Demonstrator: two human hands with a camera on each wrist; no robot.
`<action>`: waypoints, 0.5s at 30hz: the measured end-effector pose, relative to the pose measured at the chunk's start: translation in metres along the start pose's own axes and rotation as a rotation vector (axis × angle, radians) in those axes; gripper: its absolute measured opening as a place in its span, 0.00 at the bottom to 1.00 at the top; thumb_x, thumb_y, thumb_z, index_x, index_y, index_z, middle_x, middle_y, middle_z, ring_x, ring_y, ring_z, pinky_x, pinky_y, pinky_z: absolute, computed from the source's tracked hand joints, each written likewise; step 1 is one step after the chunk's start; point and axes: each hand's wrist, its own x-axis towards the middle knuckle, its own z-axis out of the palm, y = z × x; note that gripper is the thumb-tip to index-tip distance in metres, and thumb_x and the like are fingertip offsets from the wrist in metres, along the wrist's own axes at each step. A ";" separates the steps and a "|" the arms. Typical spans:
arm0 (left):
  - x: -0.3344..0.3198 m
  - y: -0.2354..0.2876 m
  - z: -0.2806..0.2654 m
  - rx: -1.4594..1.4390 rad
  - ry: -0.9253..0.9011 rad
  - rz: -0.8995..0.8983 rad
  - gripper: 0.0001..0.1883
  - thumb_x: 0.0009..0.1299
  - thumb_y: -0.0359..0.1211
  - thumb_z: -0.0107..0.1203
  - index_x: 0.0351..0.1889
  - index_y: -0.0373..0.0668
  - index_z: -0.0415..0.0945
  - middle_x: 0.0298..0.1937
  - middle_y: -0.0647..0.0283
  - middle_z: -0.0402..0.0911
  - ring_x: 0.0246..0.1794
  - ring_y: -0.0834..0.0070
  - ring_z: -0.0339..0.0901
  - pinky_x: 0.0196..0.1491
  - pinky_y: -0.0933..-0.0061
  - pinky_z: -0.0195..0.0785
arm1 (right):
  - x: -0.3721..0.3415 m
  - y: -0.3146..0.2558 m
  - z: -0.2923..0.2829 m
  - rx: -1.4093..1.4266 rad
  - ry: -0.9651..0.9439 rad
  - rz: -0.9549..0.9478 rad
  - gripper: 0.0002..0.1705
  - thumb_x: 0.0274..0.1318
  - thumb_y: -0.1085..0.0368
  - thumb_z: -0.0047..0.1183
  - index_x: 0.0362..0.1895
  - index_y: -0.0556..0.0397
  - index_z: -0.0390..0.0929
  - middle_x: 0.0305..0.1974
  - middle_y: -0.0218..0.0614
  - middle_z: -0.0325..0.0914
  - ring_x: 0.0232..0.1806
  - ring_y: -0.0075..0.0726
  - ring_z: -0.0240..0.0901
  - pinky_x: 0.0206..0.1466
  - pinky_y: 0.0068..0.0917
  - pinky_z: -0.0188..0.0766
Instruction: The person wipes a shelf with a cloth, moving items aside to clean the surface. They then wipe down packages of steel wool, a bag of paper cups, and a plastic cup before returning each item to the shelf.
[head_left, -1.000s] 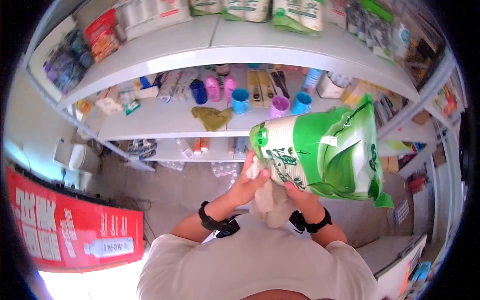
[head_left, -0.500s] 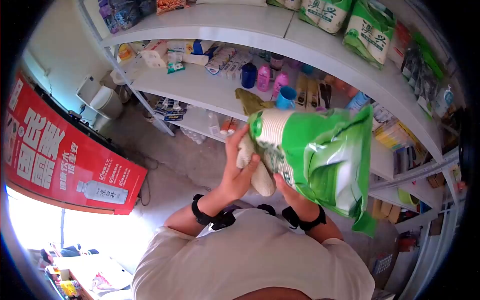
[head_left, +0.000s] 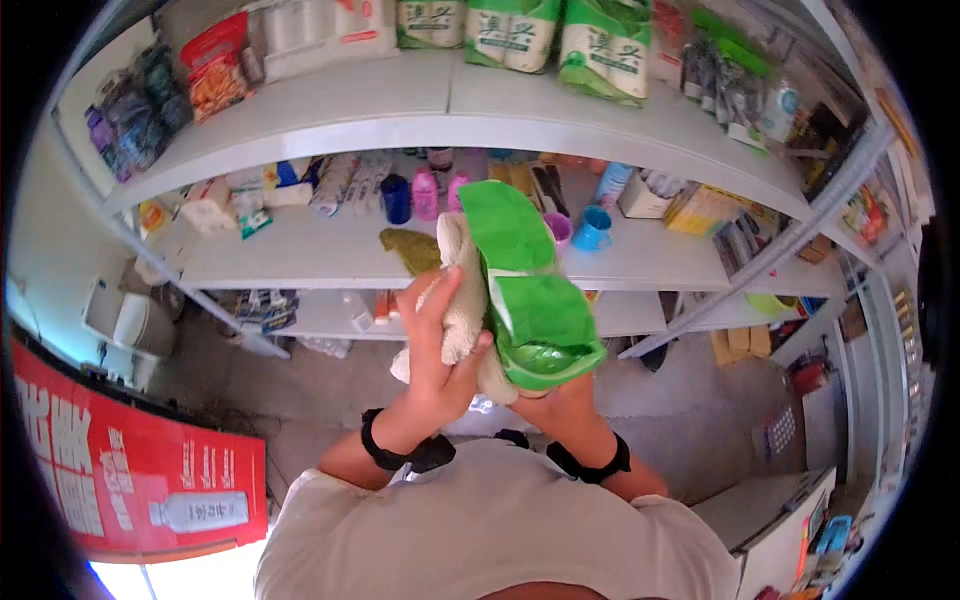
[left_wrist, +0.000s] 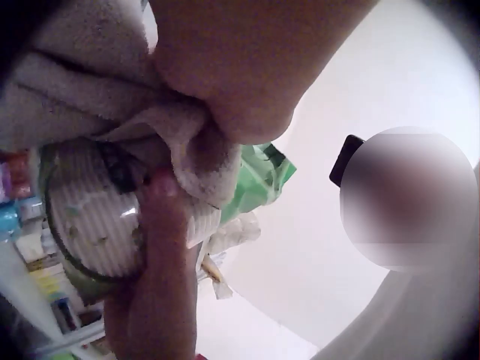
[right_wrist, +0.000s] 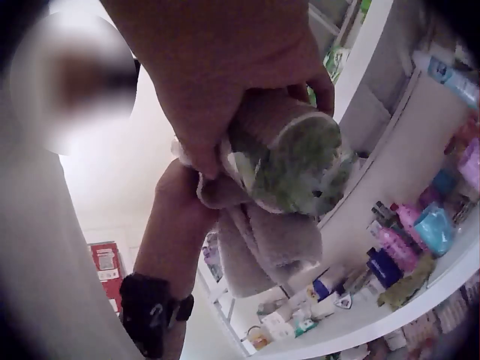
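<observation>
In the head view, my left hand (head_left: 435, 350) grips a folded beige towel (head_left: 458, 300), fingers spread over its outer side. My right hand (head_left: 565, 405) holds a green-and-white plastic pack of rolls (head_left: 545, 320) from below. Two green end faces of the pack show upward, right against the towel. In the left wrist view, the right thumb (left_wrist: 161, 195) lies along the ribbed side of the pack (left_wrist: 97, 217), and the towel (left_wrist: 75, 82) hangs over it. The right wrist view shows the right hand (right_wrist: 225, 75) curled round the pack (right_wrist: 300, 161), with the towel (right_wrist: 270, 240) beneath.
A metal shelf rack (head_left: 350, 110) stands ahead, with similar green packs (head_left: 605, 50) on its upper level. Below are an olive cloth (head_left: 410, 250), pink bottles (head_left: 425, 195), a blue cup (head_left: 594, 232) and a purple cup (head_left: 558, 228). A red sign (head_left: 150, 460) stands at left.
The pack has turned from lying sideways, front showing, to end faces toward the head camera, and has shifted left. The towel moved left and up with the left hand. The head view swung and returned.
</observation>
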 end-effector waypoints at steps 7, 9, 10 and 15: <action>-0.023 -0.027 0.020 -0.387 -0.286 -0.135 0.34 0.63 0.28 0.60 0.67 0.39 0.59 0.62 0.48 0.59 0.64 0.53 0.58 0.66 0.57 0.51 | -0.024 0.002 -0.011 -0.351 0.264 -0.013 0.57 0.36 0.59 0.73 0.69 0.56 0.51 0.66 0.58 0.48 0.69 0.64 0.48 0.69 0.52 0.51; -0.023 -0.016 0.018 -0.260 -0.374 -0.080 0.38 0.61 0.32 0.65 0.68 0.39 0.58 0.62 0.49 0.59 0.64 0.53 0.58 0.66 0.56 0.52 | -0.027 -0.001 -0.014 -0.437 0.277 0.031 0.58 0.36 0.57 0.72 0.70 0.57 0.51 0.68 0.60 0.45 0.71 0.66 0.45 0.70 0.53 0.48; -0.021 -0.015 0.020 -0.309 -0.351 -0.077 0.41 0.59 0.35 0.67 0.68 0.39 0.56 0.62 0.49 0.59 0.64 0.53 0.57 0.65 0.56 0.54 | -0.029 -0.003 -0.016 -0.478 0.280 0.052 0.58 0.37 0.56 0.72 0.70 0.57 0.51 0.69 0.61 0.44 0.71 0.68 0.44 0.71 0.54 0.47; -0.019 -0.023 0.026 -0.713 -0.445 -0.419 0.50 0.49 0.35 0.76 0.67 0.38 0.54 0.61 0.55 0.63 0.64 0.64 0.63 0.61 0.62 0.63 | -0.046 -0.035 -0.003 -0.485 0.162 0.050 0.65 0.34 0.57 0.70 0.74 0.54 0.42 0.75 0.57 0.34 0.75 0.77 0.28 0.68 0.77 0.26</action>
